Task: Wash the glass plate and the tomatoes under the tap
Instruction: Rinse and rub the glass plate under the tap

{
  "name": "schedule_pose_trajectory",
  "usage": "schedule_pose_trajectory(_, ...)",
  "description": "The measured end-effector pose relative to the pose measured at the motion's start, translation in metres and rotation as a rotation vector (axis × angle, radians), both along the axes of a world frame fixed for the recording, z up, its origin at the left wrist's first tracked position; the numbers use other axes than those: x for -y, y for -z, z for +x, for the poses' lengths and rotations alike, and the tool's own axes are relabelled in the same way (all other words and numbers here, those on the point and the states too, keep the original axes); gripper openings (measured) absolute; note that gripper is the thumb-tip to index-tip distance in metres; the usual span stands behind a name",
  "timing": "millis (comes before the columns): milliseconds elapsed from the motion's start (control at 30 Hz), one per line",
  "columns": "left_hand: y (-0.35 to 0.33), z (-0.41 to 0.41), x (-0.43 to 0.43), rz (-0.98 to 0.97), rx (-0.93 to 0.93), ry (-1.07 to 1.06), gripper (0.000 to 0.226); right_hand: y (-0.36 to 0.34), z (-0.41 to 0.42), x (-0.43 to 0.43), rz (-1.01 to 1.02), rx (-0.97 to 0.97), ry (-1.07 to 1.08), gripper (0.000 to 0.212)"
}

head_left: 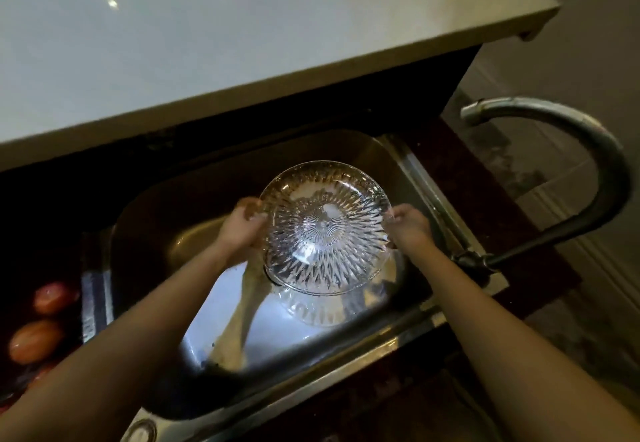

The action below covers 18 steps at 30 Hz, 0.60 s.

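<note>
Both hands are on it: the left hand [242, 225] has its fingers curled round the left rim of the glass plate [325, 227] and the right hand [408, 227] pinches the opposite rim. The plate is held up, tilted toward the camera, over the basin of the sink [156, 199] and clear of its floor. There's no stream of water in view, and the tap [588, 151] has its spout swung out past the sink's right rim rather than over the plate, so I'd call the plate's rinse unfinished at best; whether it's wet, I can't tell. The tomatoes [52, 298], at least two, sit in the dark to the left of the sink beside a striped cloth [93, 303], well away from the tap, so by my reading that half of the job hasn't begun. Room is tight underneath, where a second glass dish [322, 306] and a wooden spoon [242, 320] lie in the basin right below the plate. The back-left of the basin looks freer. Behind, the white counter [242, 43] overhangs the sink's far edge, and the tap's arch guards the right.
</note>
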<state>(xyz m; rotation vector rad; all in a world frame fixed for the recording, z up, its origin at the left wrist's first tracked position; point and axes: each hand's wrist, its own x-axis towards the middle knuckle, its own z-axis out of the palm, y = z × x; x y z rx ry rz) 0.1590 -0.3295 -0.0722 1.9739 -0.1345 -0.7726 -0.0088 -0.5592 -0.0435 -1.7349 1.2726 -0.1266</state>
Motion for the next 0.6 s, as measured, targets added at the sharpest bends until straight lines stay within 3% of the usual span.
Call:
schedule_pose_trajectory(67,-0.017,0.002,0.001,-0.044,0.056,0.005,0.029,-0.017,0.000,-0.003,-0.024,0.077,-0.011,0.020)
schedule_pose_trajectory(167,-0.038,0.004,0.005,-0.107,0.087,-0.024,0.030,-0.043,-0.001,-0.005,-0.032,0.181,-0.067,0.006)
schedule_pose_trajectory(367,-0.060,-0.002,0.012,-0.181,0.144,-0.123,0.024,-0.087,-0.009,-0.006,-0.076,0.249,-0.124,0.015)
schedule_pose_trajectory(500,-0.072,-0.012,0.024,-0.213,0.169,-0.191,0.024,-0.111,-0.022,-0.006,-0.243,0.116,-0.242,0.010)
schedule_pose_trajectory(600,-0.076,-0.021,0.029,-0.224,0.215,-0.174,0.026,-0.116,-0.042,-0.007,-0.475,-0.052,-0.290,0.029)
